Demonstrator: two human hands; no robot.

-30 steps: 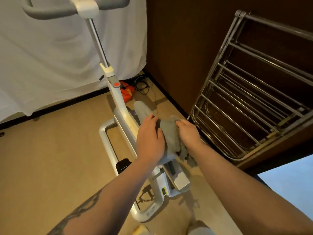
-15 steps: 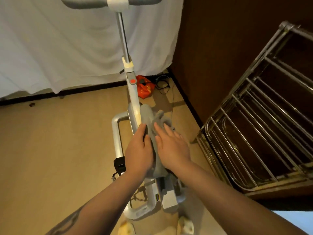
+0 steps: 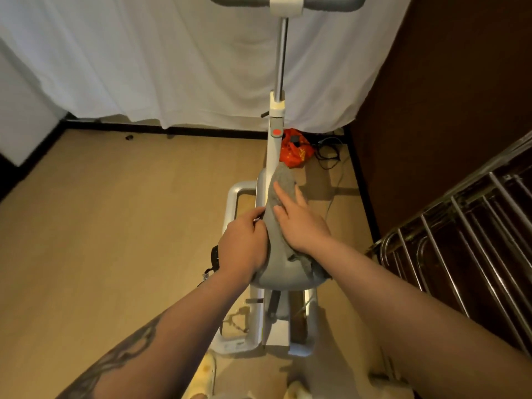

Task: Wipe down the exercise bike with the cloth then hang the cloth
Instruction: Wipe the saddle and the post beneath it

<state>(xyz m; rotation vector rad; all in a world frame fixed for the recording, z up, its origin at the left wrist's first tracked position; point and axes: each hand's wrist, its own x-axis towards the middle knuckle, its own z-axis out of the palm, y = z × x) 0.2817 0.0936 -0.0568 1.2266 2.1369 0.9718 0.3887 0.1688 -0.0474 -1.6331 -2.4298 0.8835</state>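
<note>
A white exercise bike (image 3: 275, 148) stands in front of me, its grey saddle (image 3: 276, 272) pointing away and its handlebar (image 3: 286, 1) at the top edge. A grey cloth (image 3: 283, 182) lies draped over the saddle, from its nose down the right side. My right hand (image 3: 299, 223) presses flat on the cloth with fingers straight. My left hand (image 3: 243, 249) grips the saddle's left edge, fingers curled around it.
A metal drying rack (image 3: 460, 234) leans at the right against a dark wooden wall. A white sheet (image 3: 144, 67) hangs behind the bike. A red bag (image 3: 296, 152) and black cables (image 3: 328, 151) lie on the tan floor by the bike's front.
My view has swung left, so the bike now sits centred. My right hand has slid forward along the saddle with the cloth, fingers stretched out. My left hand stays on the saddle's left side.
</note>
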